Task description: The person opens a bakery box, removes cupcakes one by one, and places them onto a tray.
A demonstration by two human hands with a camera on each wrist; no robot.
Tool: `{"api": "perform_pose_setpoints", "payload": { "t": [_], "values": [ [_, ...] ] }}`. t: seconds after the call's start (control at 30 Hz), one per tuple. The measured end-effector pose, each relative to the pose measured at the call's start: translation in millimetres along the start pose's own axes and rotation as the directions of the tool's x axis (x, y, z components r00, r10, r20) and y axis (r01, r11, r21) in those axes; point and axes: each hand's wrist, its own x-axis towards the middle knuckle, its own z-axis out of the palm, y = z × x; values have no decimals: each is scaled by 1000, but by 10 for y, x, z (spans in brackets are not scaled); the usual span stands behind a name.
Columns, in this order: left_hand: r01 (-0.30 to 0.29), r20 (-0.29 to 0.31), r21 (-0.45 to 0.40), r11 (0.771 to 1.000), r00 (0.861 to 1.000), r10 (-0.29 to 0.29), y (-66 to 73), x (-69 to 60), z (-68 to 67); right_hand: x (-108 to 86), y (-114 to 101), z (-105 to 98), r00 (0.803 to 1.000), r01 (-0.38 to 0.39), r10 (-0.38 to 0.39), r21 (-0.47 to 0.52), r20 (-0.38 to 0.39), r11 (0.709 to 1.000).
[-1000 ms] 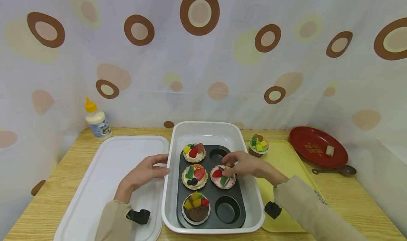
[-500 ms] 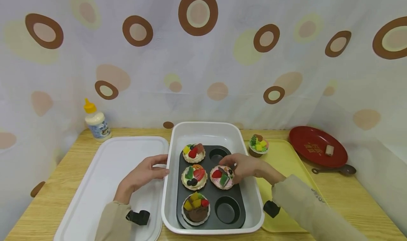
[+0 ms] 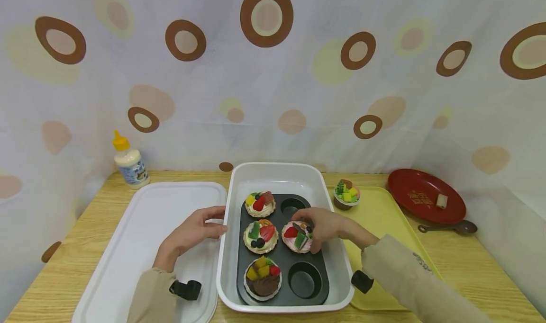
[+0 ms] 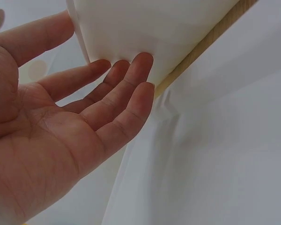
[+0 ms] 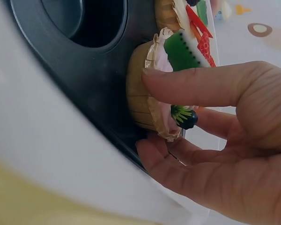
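My right hand (image 3: pixel 330 226) holds a pink-creamed cupcake (image 3: pixel 293 241), topped with fruit pieces, at the middle right cup of a dark muffin tin (image 3: pixel 284 273). In the right wrist view, the thumb and fingers lie around the rim of this cupcake (image 5: pixel 138 93), and its tan wrapper shows above the tin. Several cupcakes fill the tin's left column, among them a chocolate one (image 3: pixel 264 286). The tin lies in a deep white tub (image 3: pixel 283 309). My left hand (image 3: pixel 194 230) touches the tub's left side; in the left wrist view, fairly straight fingers rest against the outer wall (image 4: pixel 126 33).
A flat white tray (image 3: pixel 170 204) lies at left, with a yellow-capped bottle (image 3: pixel 133 166) behind it. To the right are a yellow tray (image 3: pixel 384 247) bearing another cupcake (image 3: pixel 347 195), a red plate (image 3: pixel 418 185) with a small pale block, and a dark spoon (image 3: pixel 462 227).
My right hand's thumb and fingers have shifted from over the pink cupcake's top to around its right side. The left hand and the tub have stayed in place.
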Motion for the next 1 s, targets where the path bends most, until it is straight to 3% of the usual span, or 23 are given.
{"api": "perform_pose_setpoints", "payload": {
  "t": [0.43, 0.6, 0.73, 1.0],
  "values": [
    [2, 0, 0, 1000, 1000, -2, 8, -5, 0, 27, -12, 6, 999, 47, -46, -86, 15, 995],
    [-5, 1, 5, 1000, 1000, 5, 3, -2, 4, 20, 15, -1, 990, 141, -141, -141, 12, 980],
    [-4, 3, 7, 1000, 1000, 4, 3, -3, 5, 7, 38, -11, 975, 216, -222, -232, 3, 948],
    [-5, 0, 10, 1000, 1000, 5, 1, -3, 10, -9, 36, -11, 975, 196, -218, -300, -41, 934]
  ]
}}
